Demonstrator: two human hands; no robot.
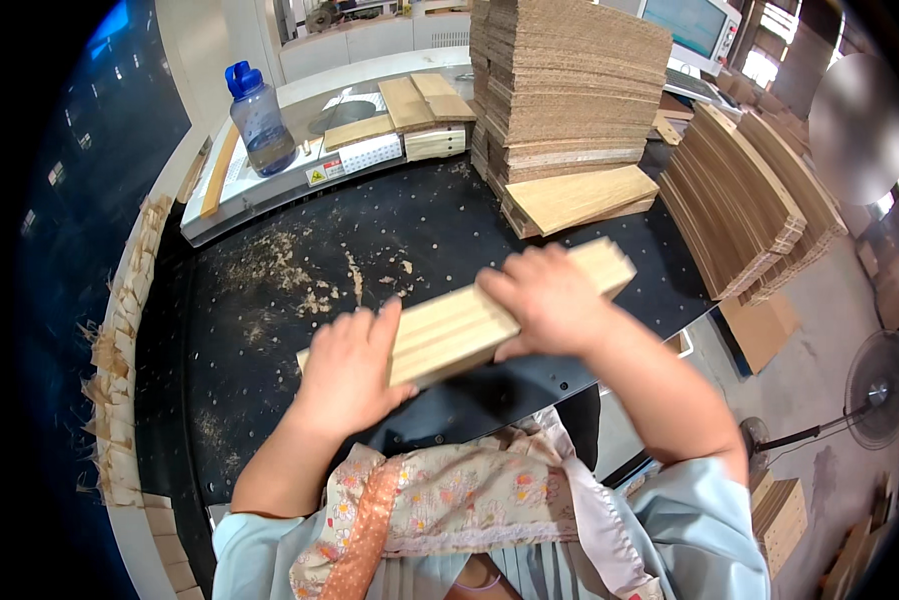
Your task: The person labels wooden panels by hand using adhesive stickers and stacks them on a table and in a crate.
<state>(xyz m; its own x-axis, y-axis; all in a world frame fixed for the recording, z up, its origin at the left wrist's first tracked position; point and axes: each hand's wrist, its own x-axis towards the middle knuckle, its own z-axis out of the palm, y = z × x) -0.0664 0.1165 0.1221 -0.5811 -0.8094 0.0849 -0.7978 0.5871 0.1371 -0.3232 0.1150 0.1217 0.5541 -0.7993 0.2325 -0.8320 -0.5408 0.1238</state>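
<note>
A bundle of narrow light wood strips (449,330) lies level between my hands, slanting up toward the right, above the near part of a black perforated table (299,225). My left hand (351,365) grips its left end, thumb along the near side. Farther along, my right hand (549,300) wraps over the bundle short of its right end. The strips sit side by side, their right ends slightly uneven. My palms and fingers hide parts of both ends.
A tall stack of boards (579,90) stands at the back, with loose light planks (579,200) before it. More boards (729,190) lean at the right. A blue-capped water bottle (259,120) stands on the machine ledge at back left. Wood shavings (269,265) litter the table; a fan (879,390) is far right.
</note>
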